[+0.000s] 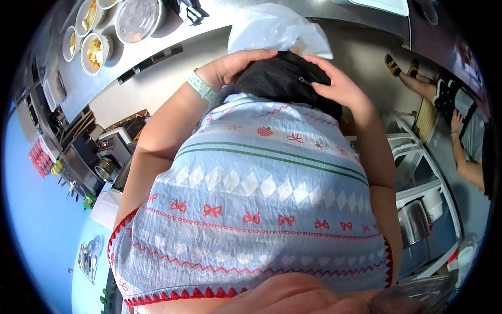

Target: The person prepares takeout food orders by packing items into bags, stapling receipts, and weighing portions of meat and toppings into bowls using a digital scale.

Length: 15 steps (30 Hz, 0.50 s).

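A black mesh-textured bag (272, 78) with what looks like a small zip pull lies against my front, over the light blue patterned garment (261, 188). My left hand (238, 65), with a pale green watch (201, 85) on its wrist, grips the bag's upper left edge. On the other side, my right hand (340, 86) holds the bag between thumb and fingers. Just beyond the bag is a white plastic bag (272, 29); whether my fingertips touch it I cannot tell. The far side of the black bag is hidden.
Ahead on the left, a steel counter (130, 68) carries several bowls of food (95, 54) and a large lidded round container (140, 21). A rack (455, 220) with a metal pot (413, 222) stands right. Another person (463, 115) is at the far right.
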Tool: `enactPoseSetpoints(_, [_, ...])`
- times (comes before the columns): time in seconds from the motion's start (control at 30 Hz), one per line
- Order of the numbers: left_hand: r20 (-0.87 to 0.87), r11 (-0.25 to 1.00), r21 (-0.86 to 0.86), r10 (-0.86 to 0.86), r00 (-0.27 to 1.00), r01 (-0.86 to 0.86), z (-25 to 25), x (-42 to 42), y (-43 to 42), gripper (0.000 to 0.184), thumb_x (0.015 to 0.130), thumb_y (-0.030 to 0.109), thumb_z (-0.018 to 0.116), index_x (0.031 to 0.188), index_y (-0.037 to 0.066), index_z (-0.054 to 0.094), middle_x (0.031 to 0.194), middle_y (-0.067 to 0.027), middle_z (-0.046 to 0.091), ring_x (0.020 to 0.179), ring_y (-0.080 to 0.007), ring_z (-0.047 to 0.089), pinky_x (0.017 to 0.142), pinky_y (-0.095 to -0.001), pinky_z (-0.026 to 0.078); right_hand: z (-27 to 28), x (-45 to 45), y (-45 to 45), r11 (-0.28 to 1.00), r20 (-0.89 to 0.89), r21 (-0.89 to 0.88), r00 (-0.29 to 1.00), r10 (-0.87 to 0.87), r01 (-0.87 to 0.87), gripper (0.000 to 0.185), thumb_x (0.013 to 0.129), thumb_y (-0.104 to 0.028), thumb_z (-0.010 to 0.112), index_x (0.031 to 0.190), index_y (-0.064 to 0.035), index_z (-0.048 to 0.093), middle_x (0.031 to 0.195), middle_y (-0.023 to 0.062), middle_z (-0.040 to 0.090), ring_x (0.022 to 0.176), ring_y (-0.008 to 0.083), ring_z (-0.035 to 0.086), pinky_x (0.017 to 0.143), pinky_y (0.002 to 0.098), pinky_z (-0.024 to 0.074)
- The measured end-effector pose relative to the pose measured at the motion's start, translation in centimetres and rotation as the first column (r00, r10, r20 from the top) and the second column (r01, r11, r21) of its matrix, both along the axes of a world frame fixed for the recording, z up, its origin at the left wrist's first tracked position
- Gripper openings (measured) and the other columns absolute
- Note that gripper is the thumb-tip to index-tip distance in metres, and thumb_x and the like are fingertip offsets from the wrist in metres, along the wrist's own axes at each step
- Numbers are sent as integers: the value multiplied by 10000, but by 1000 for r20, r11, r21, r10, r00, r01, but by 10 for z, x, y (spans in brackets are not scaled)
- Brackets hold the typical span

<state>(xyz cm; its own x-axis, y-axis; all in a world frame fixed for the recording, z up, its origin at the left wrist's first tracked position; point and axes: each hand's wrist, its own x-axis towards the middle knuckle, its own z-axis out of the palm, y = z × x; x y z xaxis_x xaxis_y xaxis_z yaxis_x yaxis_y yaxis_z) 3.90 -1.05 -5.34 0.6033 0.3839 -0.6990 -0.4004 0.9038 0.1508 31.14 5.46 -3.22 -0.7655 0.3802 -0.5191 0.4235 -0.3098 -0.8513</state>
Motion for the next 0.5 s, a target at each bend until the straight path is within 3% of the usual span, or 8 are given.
enactPoseSetpoints(0.03, [15,1000,0,3,1000,-3,9,0,1,457,918,268,567,1243,-50,523,1155,-168,631,993,-207,647,895,-306,513,6,0,2,979,-27,200,999,42,-36,650,789,-68,649,1387,-63,394,1347,133,474,1224,224,472,1021,334,380])
enactPoseSetpoints(0.07, [12,1000,2,1,1000,-1,19,1,2,457,918,268,567,1243,-50,523,1155,-168,631,993,-207,647,895,-306,513,18,-2,3,979,-29,203,999,40,-33,650,789,-68,649,1387,-63,394,1347,133,474,1224,224,472,1021,334,380])
enactPoseSetpoints(0.13, [28,968,243,60,998,-65,39,5,3,450,868,213,619,1219,-51,520,1126,-141,623,997,-189,615,900,-280,479,47,-10,1,906,43,417,998,55,-68,709,754,-85,681,1398,-99,384,1350,164,456,1230,282,472,1018,355,396])
enactPoseSetpoints(0.17, [-2,958,282,58,998,-55,48,6,5,460,846,169,615,1231,-53,498,1118,-128,611,1012,-186,597,911,-278,461,56,-12,-1,873,122,474,991,61,-112,779,728,-133,711,1416,-133,347,1313,189,475,1205,346,487,1003,392,420])
enactPoseSetpoints(0.27, [-5,912,411,-5,1000,7,47,6,6,542,850,175,606,1307,-58,434,1192,-140,591,1061,-190,592,957,-287,445,70,-16,-5,835,279,516,959,45,-189,831,712,-185,735,1427,-145,313,1281,197,497,1172,368,512,980,418,435])
enactPoseSetpoints(0.4, [-75,880,473,-11,997,45,56,3,8,562,836,165,625,1314,-52,423,1175,-120,595,1059,-177,586,948,-280,443,64,-15,-6,800,316,558,948,43,-222,785,698,-222,745,1374,-113,361,1278,196,507,1120,372,547,929,432,461])
enactPoseSetpoints(0.5, [-20,897,442,-14,1000,21,58,0,11,572,844,164,628,1325,-53,408,1173,-116,593,1061,-175,586,946,-278,446,63,-16,-11,770,328,609,945,-24,-192,745,698,-249,741,1337,-91,393,1261,193,523,1104,369,558,910,431,470])
